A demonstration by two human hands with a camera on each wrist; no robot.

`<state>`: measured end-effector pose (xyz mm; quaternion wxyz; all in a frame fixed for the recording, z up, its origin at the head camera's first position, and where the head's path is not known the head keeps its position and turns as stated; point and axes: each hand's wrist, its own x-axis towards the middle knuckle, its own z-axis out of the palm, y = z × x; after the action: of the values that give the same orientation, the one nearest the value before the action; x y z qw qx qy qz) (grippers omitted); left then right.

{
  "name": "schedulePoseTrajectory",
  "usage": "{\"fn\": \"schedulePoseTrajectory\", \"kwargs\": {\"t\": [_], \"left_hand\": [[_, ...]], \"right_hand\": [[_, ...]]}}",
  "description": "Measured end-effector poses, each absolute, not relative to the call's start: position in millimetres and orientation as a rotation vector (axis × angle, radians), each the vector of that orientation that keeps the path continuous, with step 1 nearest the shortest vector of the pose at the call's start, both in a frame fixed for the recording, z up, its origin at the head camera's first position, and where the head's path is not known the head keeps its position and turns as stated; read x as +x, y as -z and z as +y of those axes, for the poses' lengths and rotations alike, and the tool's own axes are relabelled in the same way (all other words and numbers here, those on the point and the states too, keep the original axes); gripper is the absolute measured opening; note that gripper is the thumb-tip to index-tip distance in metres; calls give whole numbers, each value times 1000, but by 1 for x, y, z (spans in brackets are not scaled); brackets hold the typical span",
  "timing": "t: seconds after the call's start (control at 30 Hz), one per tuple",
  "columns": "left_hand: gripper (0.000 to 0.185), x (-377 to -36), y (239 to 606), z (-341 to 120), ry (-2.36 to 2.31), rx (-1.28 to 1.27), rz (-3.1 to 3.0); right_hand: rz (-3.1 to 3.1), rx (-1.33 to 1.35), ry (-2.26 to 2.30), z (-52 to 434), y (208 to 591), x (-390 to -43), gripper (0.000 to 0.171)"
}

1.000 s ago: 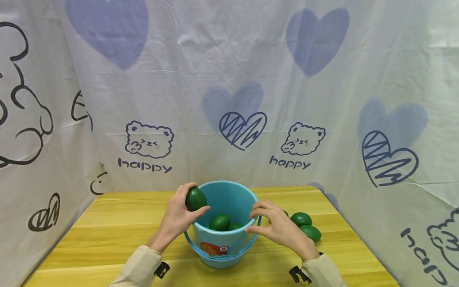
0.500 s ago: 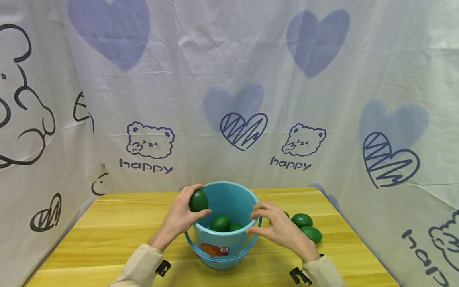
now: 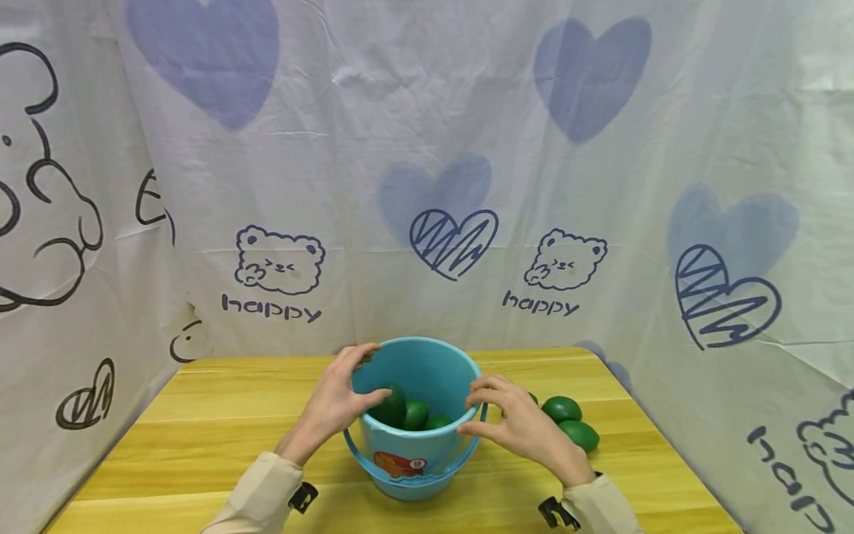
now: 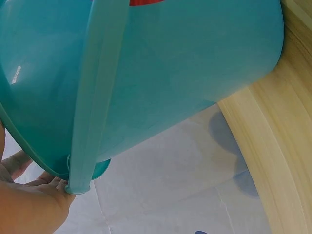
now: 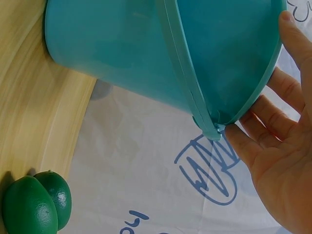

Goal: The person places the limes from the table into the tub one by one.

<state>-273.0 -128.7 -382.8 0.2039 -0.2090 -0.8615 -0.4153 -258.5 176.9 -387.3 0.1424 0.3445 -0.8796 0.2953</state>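
A light blue bucket (image 3: pixel 416 463) stands upright on the table, its handle lowered across the front. Inside, against the left wall, lies a dark green oval fruit (image 3: pixel 395 412), smooth and shiny. Beside it are a second green fruit (image 3: pixel 415 417) and part of another. My left hand (image 3: pixel 336 394) is at the bucket's left rim, fingers and thumb spread apart with nothing between them; the thumb overlaps the nearest fruit's top in the head view. On the right, my right hand (image 3: pixel 517 423) touches the rim, its fingers (image 5: pixel 263 124) extended along the outside.
Several more green fruits (image 3: pixel 579 436) lie on the wooden table (image 3: pixel 233 415) right of the bucket, one partly hidden behind my right hand. A white cloth (image 3: pixel 373 297) with hearts and bears hangs behind and at the sides.
The green fruit my left hand held above the rim has been let go and dropped into the bucket. Before that, the left hand shifted slightly right. The right hand has stayed at the rim.
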Motion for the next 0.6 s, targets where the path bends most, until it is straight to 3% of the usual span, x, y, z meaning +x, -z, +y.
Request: {"fn": "schedulePoseTrajectory", "kwargs": {"t": [0.6], "left_hand": [[37, -268, 388, -135, 1089, -596, -2289]], "right_hand": [[-2486, 1026, -866, 179, 388, -259, 29]]}}
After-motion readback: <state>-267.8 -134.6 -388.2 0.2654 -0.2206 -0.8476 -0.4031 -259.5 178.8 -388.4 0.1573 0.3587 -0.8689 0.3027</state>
